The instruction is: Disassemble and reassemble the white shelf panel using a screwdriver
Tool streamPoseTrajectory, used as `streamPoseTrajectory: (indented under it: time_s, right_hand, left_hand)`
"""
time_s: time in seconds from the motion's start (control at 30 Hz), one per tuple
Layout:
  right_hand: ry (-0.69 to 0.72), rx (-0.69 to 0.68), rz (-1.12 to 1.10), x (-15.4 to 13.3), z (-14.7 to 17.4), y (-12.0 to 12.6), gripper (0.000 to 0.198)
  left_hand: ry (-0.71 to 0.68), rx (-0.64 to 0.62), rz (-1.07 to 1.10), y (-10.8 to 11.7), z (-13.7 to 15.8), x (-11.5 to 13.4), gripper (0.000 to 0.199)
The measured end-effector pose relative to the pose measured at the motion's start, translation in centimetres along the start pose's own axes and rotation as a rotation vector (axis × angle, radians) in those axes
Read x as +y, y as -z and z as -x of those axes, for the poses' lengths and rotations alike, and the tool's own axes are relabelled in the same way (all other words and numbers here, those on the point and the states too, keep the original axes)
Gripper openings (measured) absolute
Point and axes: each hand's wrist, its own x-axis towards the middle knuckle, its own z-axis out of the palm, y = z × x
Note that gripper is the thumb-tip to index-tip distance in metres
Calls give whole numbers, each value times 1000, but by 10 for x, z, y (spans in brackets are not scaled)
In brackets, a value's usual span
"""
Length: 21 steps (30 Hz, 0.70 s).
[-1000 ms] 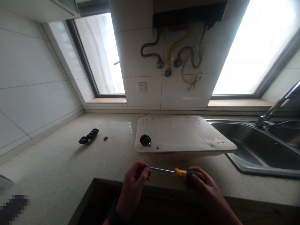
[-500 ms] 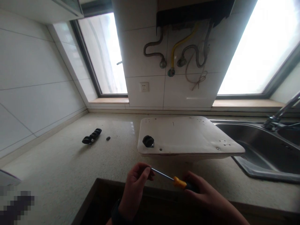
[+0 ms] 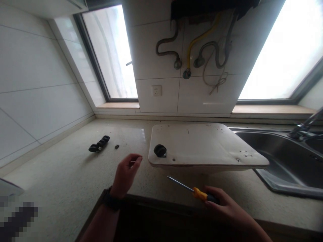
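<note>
In my right hand is a screwdriver with a yellow and dark handle, its metal shaft pointing up and left over the counter's front edge. My left hand, with a dark band on the wrist, hovers over the counter left of the shaft tip. Its thumb and fingertips are pinched together; anything between them is too small to make out. Ahead lies a white board with rounded corners and small screw holes. One black caster wheel stands on its near left corner.
Several black caster wheels lie on the counter at the left, beside a small cluster of screws. A steel sink with a tap is at the right. Hoses and a socket are on the tiled wall.
My left hand has left the screwdriver's tip and moved up and left, still pinched. My right hand has shifted slightly right with the screwdriver. The view has tilted a little downward.
</note>
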Motion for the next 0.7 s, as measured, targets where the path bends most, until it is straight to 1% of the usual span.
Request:
streamPoseTrajectory:
  time_s: [0.1,0.17,0.23,0.3,0.37,0.43,0.53,0.7]
  right_hand:
    - [-21,-25,6,-2,-1,2,86]
    - [-30,-32,16,-4,0,3,85]
    - [-38,-26,32,-7,1,3,84]
    - [-40,-14,49,-9,2,3,84]
    - [-42,-10,56,-10,2,3,85]
    - [-48,-25,55,-9,0,3,88]
    - [-49,-44,68,-8,-1,2,90]
    - [-79,-18,74,-16,0,1,83]
  left_hand:
    - [-6,53,-270,49,-44,-45,38]
    - [41,101,-515,80,-68,-80,44]
    - [105,129,-618,104,-84,-112,44]
    - [144,131,-712,120,-92,-137,42]
    - [161,146,-808,127,-96,-154,44]
    - [156,146,-885,129,-99,-166,48]
    - [123,126,-960,126,-108,-177,52]
    - [40,71,-1023,122,-124,-188,51]
